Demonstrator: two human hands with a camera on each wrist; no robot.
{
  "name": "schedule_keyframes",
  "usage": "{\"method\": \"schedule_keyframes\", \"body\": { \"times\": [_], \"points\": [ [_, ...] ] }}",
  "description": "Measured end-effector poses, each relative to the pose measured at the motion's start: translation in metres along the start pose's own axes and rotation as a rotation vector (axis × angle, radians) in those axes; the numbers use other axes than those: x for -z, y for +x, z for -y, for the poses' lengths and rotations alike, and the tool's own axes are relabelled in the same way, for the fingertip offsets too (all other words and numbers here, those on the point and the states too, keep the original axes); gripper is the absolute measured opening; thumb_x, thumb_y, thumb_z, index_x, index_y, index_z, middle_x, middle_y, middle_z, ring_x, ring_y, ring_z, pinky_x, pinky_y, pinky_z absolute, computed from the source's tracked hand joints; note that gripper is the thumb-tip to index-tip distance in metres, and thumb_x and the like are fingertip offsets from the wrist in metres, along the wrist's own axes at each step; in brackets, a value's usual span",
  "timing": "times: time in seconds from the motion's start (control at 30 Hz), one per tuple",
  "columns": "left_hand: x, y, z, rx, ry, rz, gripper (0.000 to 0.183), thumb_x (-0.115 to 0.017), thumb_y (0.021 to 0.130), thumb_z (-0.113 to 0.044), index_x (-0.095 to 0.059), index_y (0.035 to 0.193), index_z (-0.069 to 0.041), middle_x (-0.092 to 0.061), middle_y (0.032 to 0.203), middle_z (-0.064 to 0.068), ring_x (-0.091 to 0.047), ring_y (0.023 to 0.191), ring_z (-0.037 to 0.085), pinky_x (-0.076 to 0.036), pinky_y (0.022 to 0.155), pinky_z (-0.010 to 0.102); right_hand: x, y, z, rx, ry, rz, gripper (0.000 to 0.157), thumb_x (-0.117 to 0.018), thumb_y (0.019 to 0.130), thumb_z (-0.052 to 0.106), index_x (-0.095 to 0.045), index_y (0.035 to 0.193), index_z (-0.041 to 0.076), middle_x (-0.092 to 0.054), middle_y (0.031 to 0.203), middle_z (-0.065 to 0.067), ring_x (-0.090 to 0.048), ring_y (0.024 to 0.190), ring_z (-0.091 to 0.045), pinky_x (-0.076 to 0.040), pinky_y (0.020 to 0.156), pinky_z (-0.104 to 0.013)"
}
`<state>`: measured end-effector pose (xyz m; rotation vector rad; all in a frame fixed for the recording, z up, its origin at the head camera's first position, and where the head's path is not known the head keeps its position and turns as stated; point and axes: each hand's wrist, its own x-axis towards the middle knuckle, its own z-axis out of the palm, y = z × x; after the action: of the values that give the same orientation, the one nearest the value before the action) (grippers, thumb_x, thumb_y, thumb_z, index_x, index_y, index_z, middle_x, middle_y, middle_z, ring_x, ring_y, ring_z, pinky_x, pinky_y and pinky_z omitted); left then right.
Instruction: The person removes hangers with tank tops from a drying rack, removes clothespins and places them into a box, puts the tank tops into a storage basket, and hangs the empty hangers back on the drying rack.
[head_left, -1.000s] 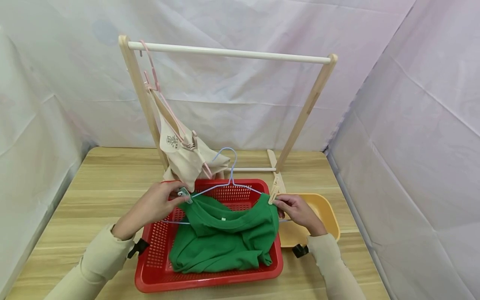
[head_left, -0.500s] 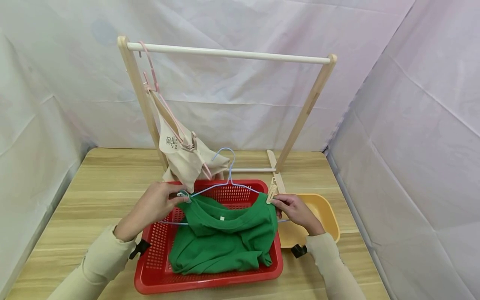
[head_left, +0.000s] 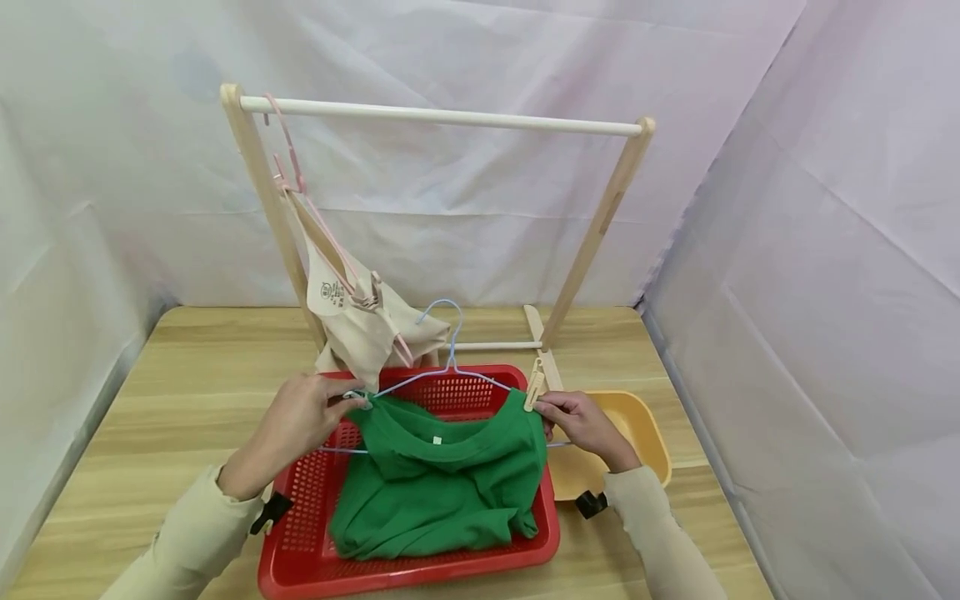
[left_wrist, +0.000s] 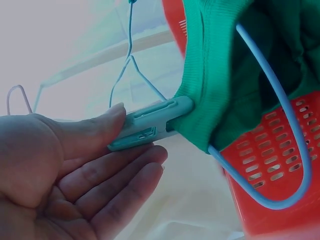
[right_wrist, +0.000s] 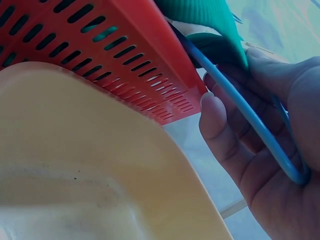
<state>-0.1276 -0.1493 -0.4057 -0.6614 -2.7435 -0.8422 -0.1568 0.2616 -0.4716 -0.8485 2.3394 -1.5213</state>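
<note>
A green shirt is draped on a blue wire hanger, its lower part bunched in the red basket. My left hand pinches a teal clothespin between thumb and fingers; the clip bites the neckline at the left shoulder. At the right shoulder, a beige clothespin is clipped on. Just beside it, my right hand pinches the shirt's edge, and the hanger's looped end crosses in front of the palm. Whether those fingers also touch the beige clip is hidden.
Behind the basket stands a wooden rack with a white top rail. A cream garment on a pink hanger hangs at its left end. To the basket's right sits a yellow tray.
The whole scene has shifted slightly left and down in the head view. Both hands keep their holds, and the shirt stays nearly still relative to the basket.
</note>
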Motion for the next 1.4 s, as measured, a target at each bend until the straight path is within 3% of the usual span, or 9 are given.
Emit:
{"method": "schedule_keyframes", "body": {
  "times": [0.2, 0.43, 0.53, 0.7, 0.8, 1.0, 1.1, 1.27, 1.4],
  "points": [
    [0.005, -0.003, -0.001, -0.006, 0.008, -0.047, 0.020, -0.082, 0.079, -0.007, -0.079, 0.098, -0.005, -0.071, 0.074, 0.005, -0.029, 0.043, 0.000, -0.029, 0.041, 0.021, 0.000, 0.001, -0.021, -0.049, 0.003, -0.006, 0.028, -0.048, 0.103, 0.003, -0.065, 0.081, 0.008, -0.059, 0.068, -0.018, -0.058, 0.063, -0.033, -0.053, 0.061, -0.043],
    [0.011, -0.008, -0.009, -0.024, 0.007, -0.090, 0.020, -0.083, 0.077, -0.007, -0.079, 0.097, -0.006, -0.074, 0.079, 0.007, -0.026, 0.042, -0.003, -0.029, 0.039, 0.021, 0.003, 0.001, -0.026, -0.034, 0.000, 0.008, 0.028, -0.050, 0.104, 0.010, -0.065, 0.081, 0.014, -0.060, 0.068, -0.010, -0.059, 0.063, -0.023, -0.054, 0.062, -0.043],
    [0.013, -0.010, -0.017, -0.014, -0.024, -0.070, 0.023, -0.083, 0.078, -0.009, -0.079, 0.101, -0.006, -0.074, 0.082, 0.007, -0.028, 0.042, -0.003, -0.030, 0.039, 0.021, 0.003, 0.002, -0.026, -0.033, -0.003, 0.011, 0.028, -0.050, 0.104, 0.011, -0.064, 0.080, 0.014, -0.060, 0.067, -0.009, -0.059, 0.062, -0.022, -0.054, 0.063, -0.042],
    [0.010, -0.010, -0.029, -0.039, -0.012, -0.039, 0.025, -0.084, 0.078, -0.014, -0.079, 0.101, -0.007, -0.074, 0.083, 0.003, -0.047, 0.055, 0.001, -0.041, 0.049, 0.020, 0.003, 0.005, -0.026, -0.027, -0.019, 0.014, 0.029, -0.050, 0.104, 0.008, -0.064, 0.079, 0.012, -0.060, 0.067, -0.013, -0.059, 0.062, -0.024, -0.053, 0.062, -0.042],
    [0.007, -0.010, -0.033, -0.059, -0.022, -0.026, 0.026, -0.084, 0.078, -0.017, -0.079, 0.102, -0.008, -0.067, 0.067, -0.005, -0.044, 0.050, -0.001, -0.042, 0.050, 0.020, 0.003, 0.007, -0.022, -0.023, -0.034, 0.011, 0.028, -0.049, 0.103, 0.004, -0.063, 0.079, 0.010, -0.059, 0.067, -0.017, -0.058, 0.062, -0.028, -0.053, 0.061, -0.037],
    [0.002, -0.007, -0.042, -0.061, -0.085, 0.001, 0.030, -0.082, 0.082, -0.018, -0.076, 0.109, -0.006, -0.060, 0.060, -0.010, -0.037, 0.046, -0.007, -0.040, 0.049, 0.019, 0.006, 0.012, 0.005, -0.011, -0.065, 0.024, 0.026, -0.050, 0.102, 0.001, -0.062, 0.079, 0.005, -0.057, 0.068, -0.023, -0.055, 0.063, -0.036, -0.050, 0.059, -0.027],
    [-0.003, -0.005, -0.048, -0.047, -0.129, 0.036, 0.032, -0.080, 0.085, -0.021, -0.074, 0.112, -0.005, -0.063, 0.064, -0.010, -0.043, 0.050, -0.005, -0.040, 0.050, 0.020, 0.008, 0.014, 0.001, -0.011, -0.072, 0.029, 0.027, -0.050, 0.103, 0.003, -0.063, 0.080, 0.008, -0.057, 0.068, -0.019, -0.055, 0.062, -0.033, -0.050, 0.058, -0.031],
    [-0.018, -0.001, -0.059, -0.066, -0.225, 0.082, 0.032, -0.079, 0.086, -0.018, -0.072, 0.113, -0.004, -0.074, 0.086, -0.002, -0.067, 0.070, 0.004, -0.055, 0.063, 0.023, 0.009, 0.018, -0.011, -0.006, -0.080, 0.026, 0.027, -0.050, 0.103, 0.004, -0.063, 0.080, 0.009, -0.057, 0.066, -0.016, -0.055, 0.061, -0.031, -0.049, 0.057, -0.042],
    [-0.025, 0.003, -0.070, -0.094, -0.287, 0.104, 0.033, -0.078, 0.086, -0.015, -0.070, 0.115, -0.003, -0.075, 0.091, 0.001, -0.072, 0.080, 0.010, -0.058, 0.071, 0.026, 0.009, 0.021, 0.009, -0.003, -0.080, 0.033, 0.026, -0.050, 0.102, 0.002, -0.062, 0.079, 0.003, -0.057, 0.066, -0.021, -0.054, 0.061, -0.035, -0.049, 0.057, -0.033]
  ]
}}
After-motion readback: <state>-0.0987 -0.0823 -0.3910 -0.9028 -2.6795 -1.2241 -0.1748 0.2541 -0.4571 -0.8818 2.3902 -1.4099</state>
